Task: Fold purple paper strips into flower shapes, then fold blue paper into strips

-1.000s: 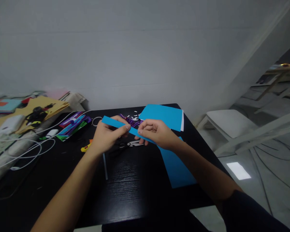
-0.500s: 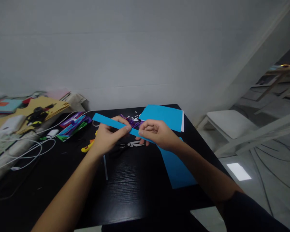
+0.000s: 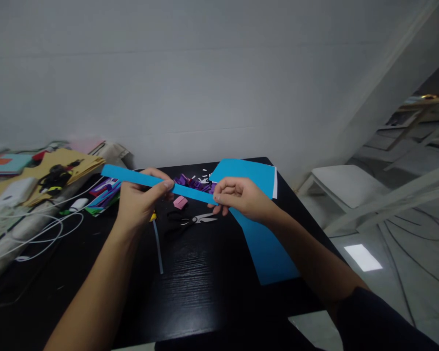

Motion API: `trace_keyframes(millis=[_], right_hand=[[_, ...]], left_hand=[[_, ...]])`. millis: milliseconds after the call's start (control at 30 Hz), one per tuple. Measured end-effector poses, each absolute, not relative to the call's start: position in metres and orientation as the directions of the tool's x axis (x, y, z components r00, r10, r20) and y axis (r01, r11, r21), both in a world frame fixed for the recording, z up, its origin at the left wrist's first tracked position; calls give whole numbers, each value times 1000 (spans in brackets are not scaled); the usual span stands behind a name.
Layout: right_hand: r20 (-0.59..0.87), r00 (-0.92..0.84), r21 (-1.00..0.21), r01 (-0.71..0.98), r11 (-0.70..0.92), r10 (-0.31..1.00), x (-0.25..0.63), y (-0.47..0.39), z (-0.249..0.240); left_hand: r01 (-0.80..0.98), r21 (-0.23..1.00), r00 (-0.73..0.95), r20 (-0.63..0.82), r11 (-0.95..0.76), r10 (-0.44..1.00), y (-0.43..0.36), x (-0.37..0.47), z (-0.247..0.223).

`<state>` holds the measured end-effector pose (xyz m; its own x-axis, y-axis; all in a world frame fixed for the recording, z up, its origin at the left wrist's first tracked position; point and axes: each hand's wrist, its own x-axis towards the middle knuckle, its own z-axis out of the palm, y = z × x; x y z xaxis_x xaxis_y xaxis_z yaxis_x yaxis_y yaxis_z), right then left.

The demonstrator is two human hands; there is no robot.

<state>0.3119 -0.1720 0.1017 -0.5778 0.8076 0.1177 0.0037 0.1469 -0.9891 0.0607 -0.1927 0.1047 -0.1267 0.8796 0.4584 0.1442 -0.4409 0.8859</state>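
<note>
A long blue paper strip (image 3: 192, 193) is stretched between my two hands above the black table. My left hand (image 3: 141, 200) pinches it near its middle, thumb on top, and the strip's far end sticks out to the left. At the strip's right end, my right hand (image 3: 241, 195) grips it between thumb and fingers. Below the strip lie black-handled scissors (image 3: 195, 220), their blades pointing right, and a small pink folded paper piece (image 3: 180, 202). A blue paper sheet (image 3: 267, 248) lies partly under my right forearm.
Blue sheets (image 3: 247, 173) over white paper lie at the back right. Purple paper scraps (image 3: 193, 182) and white bits (image 3: 205, 175) are behind the hands. Coloured strips (image 3: 104, 195), white cables (image 3: 60, 224) and piled folders (image 3: 58, 163) fill the left. A white stool (image 3: 342, 185) stands right.
My left hand has slid left along the strip, away from my right hand, which stays nearly in place. The strip is now more level, and the pink folded piece has come into view.
</note>
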Motion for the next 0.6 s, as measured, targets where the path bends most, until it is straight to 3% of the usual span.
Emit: trace_keyframes(millis=[167,333,400,600], right_hand=[[294,-517,-918,81,388,804,306,-179,97],[533,-479,-677,253,691,697,296,-186,85],[557,-469,-648,271,712,686,295,-185,82],[497,-398,-759,231,609,771,295,-180,81]], left_hand=[[225,917,53,325,-328,944,-197,77,106],[107,965,155,220,-237,963,-198,94,102],[77,969,165,219,-234,962,-197,95,101],[114,963,153,224,-242,962,-195,88,101]])
